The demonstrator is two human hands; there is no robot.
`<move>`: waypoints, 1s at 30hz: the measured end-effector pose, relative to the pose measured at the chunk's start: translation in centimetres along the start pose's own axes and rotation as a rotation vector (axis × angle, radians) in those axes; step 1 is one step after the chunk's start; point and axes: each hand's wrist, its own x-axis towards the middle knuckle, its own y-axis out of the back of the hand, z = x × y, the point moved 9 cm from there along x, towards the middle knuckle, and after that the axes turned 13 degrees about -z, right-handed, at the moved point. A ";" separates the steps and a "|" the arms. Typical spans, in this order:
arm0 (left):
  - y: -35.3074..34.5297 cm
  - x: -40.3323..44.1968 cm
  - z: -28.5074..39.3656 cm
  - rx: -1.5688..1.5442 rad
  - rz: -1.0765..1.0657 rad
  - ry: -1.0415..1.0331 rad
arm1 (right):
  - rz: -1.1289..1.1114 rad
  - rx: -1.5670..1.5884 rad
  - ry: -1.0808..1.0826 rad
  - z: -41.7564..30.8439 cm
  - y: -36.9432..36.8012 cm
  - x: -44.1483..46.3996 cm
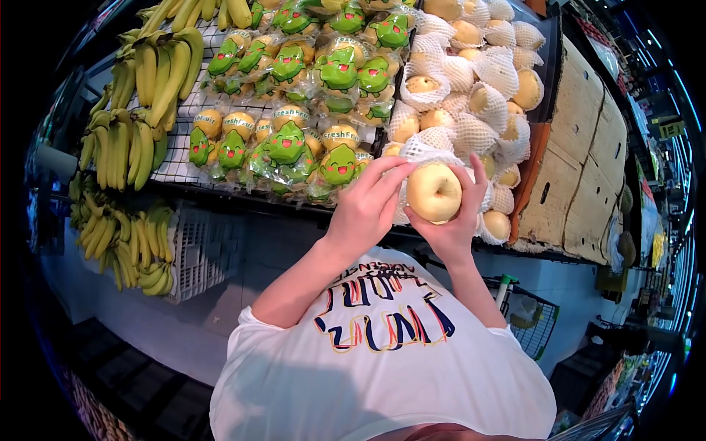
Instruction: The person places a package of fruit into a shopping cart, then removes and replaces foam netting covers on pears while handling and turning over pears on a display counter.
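Observation:
A round pale-yellow pear (432,194) is held up over the front edge of the fruit display, its dimpled end facing me. My right hand (457,224) wraps round it from the right and below, thumb and fingers spread about its sides. A white foam net (430,149) is bunched behind the pear's far side. From the left, the fingertips of my left hand (369,209) press at the pear's edge and the net; the thumb is partly hidden. Beyond both hands lie several more pears in foam nets (471,136).
Left of the netted pears are bagged fruits (287,143) with green cartoon prints, then bananas (173,77). Cardboard (573,154) covers the display's right part. A white crate (206,246) stands below at left, and a shopping cart (531,320) at lower right.

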 end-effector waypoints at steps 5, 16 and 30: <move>-0.6 -0.7 2.4 0.122 0.010 -0.259 | -0.028 0.199 -0.037 2.4 -2.0 -1.6; -2.4 -2.0 6.1 0.183 -0.166 -0.549 | 0.024 0.312 -0.053 2.7 -1.2 -1.6; -7.6 -3.9 -2.8 -1.537 -0.395 0.408 | 0.081 -0.091 0.371 -4.3 -0.7 -0.6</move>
